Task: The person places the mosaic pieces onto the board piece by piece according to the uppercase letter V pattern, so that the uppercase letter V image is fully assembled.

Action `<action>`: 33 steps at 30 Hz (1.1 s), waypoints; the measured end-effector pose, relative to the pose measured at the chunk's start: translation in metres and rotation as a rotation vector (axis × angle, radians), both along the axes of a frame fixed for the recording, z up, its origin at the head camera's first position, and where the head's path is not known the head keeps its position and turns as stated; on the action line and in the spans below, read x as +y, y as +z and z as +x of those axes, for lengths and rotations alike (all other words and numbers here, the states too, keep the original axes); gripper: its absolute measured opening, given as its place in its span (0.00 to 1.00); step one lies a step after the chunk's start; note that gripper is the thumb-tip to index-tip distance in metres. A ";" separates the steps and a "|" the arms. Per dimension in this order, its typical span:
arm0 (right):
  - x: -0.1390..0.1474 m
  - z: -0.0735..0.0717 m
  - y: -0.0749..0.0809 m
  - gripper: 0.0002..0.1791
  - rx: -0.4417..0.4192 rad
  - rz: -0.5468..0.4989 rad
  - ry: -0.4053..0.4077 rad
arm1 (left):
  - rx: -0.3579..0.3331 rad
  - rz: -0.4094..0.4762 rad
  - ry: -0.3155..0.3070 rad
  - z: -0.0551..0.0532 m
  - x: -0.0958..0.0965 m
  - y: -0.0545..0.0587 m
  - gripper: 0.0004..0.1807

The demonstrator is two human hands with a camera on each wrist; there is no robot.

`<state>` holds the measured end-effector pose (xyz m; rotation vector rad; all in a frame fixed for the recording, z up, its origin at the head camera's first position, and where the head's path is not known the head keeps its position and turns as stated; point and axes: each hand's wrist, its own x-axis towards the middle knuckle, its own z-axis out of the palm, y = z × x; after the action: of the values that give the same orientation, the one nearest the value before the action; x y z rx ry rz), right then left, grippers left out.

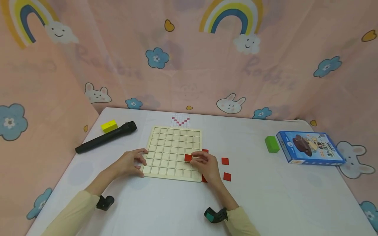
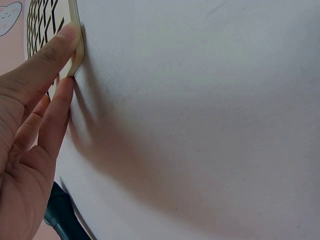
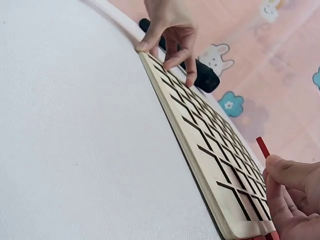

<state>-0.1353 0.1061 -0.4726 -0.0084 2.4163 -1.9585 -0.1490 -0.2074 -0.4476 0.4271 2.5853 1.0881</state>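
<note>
Head view: right hand (image 1: 207,165) pinches a red tile (image 1: 187,158) over the board (image 1: 170,155), toward the far edge of the desk (image 1: 260,193). Left wrist: left hand (image 2: 30,157) grips the board's corner, keep that steady. Right wrist: tile's raised clear; I'd lower it flat.

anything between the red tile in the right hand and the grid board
Nothing visible: the right hand holds the red tile over the grid board, with bare squares below it. The left hand grips the board's left edge, clear of that path.
</note>
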 end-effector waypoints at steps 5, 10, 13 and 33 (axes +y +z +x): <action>-0.010 0.002 0.000 0.14 -0.011 -0.006 0.008 | 0.002 -0.001 0.005 0.000 0.000 -0.001 0.18; -0.017 0.005 0.000 0.13 0.016 0.020 0.010 | 0.012 -0.004 -0.002 0.000 -0.001 -0.003 0.17; -0.021 0.006 -0.001 0.13 0.049 0.051 0.016 | 0.010 -0.005 0.001 0.000 -0.001 -0.003 0.17; -0.038 0.011 -0.007 0.13 0.137 0.118 0.079 | -0.018 -0.002 0.024 0.001 0.002 0.002 0.17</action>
<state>-0.1247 0.0679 -0.4797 -0.2387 2.5687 -1.8370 -0.1483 -0.2051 -0.4457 0.3857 2.5821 1.0917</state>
